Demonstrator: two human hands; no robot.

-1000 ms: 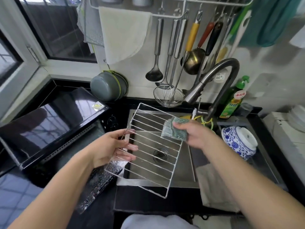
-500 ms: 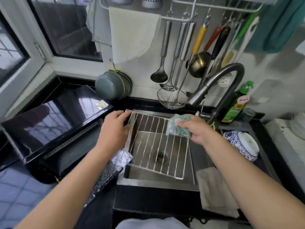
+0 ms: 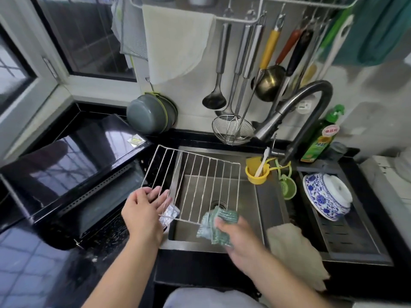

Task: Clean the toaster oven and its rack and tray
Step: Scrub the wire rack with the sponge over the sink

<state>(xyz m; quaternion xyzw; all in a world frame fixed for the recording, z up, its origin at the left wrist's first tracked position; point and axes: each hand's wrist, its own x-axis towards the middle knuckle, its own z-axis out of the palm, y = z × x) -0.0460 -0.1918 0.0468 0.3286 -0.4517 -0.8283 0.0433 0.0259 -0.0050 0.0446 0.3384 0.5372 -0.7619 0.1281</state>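
The wire oven rack (image 3: 195, 172) is held over the steel sink (image 3: 244, 218), tilted up toward the back. My left hand (image 3: 144, 207) grips its near-left corner. My right hand (image 3: 240, 241) is shut on a green scouring sponge (image 3: 219, 225), pressed against the rack's near edge. The black toaster oven (image 3: 66, 165) stands on the counter to the left, its front facing down-right. A foil-wrapped tray (image 3: 169, 215) pokes out beside my left fingers, mostly hidden.
A curved faucet (image 3: 295, 107) arches over the sink's back right, beside a yellow cup with a brush (image 3: 258, 172). A blue-and-white bowl (image 3: 327, 196) lies in the right drain tray, a cloth (image 3: 293, 247) drapes the sink edge, and ladles and a strainer (image 3: 232, 130) hang above.
The rack has been turned and now tilts up toward the back. My right hand slid the sponge from the rack's far edge down to its near edge. My left hand regripped at the near-left corner.
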